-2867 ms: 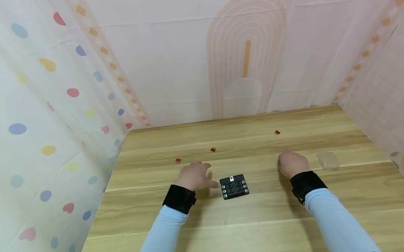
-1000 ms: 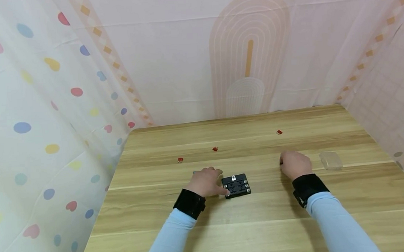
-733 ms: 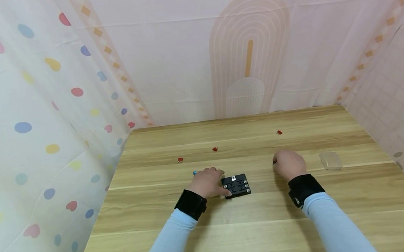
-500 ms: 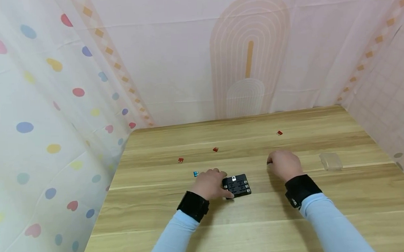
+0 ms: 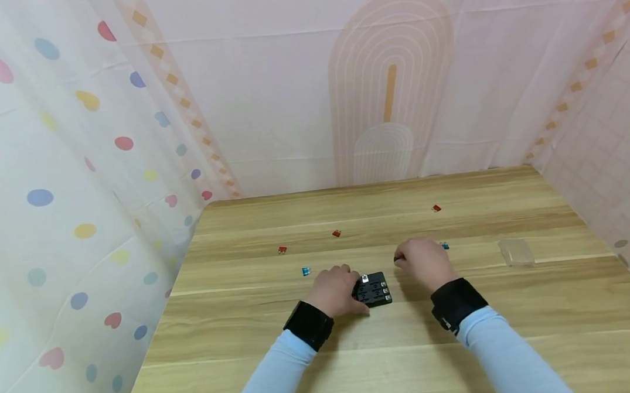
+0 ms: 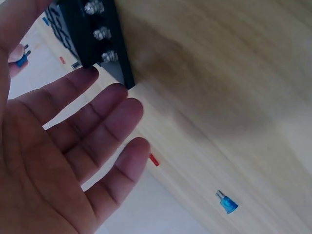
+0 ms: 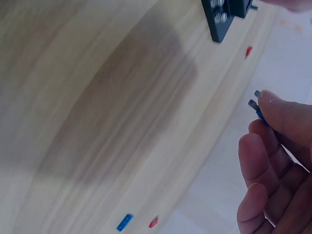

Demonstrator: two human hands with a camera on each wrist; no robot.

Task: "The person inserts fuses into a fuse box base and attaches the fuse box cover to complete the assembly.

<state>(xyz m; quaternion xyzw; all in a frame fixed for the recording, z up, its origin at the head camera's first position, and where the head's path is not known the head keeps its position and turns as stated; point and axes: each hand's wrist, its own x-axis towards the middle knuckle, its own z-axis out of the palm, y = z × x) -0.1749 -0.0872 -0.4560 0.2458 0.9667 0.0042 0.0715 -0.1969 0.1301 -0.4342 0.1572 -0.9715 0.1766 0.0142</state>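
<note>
My left hand (image 5: 334, 292) spans the left side of a black fuse block (image 5: 373, 290), thumb along the near edge and fingers at the far edge. In the left wrist view, the index fingertip meets a corner of the block (image 6: 108, 44) beside its screw terminals; the other fingers are bent loosely. To the right of the block and above the table, my right hand (image 5: 423, 262) pinches a blue blade fuse (image 7: 260, 113) between thumb and index finger. Its two metal prongs stick out past the fingertips.
Blue blade fuses lie behind the left hand (image 5: 306, 271) and beyond the right hand (image 5: 444, 245). Three red fuses sit farther back, left (image 5: 282, 250), middle (image 5: 336, 233) and right (image 5: 436, 207). A clear plastic cover (image 5: 516, 252) rests at the right. Curtains border the table.
My right hand has moved left toward the block with the blue fuse, uncovering another blue fuse behind it. My left hand has shifted right onto the block, exposing the blue fuse at left.
</note>
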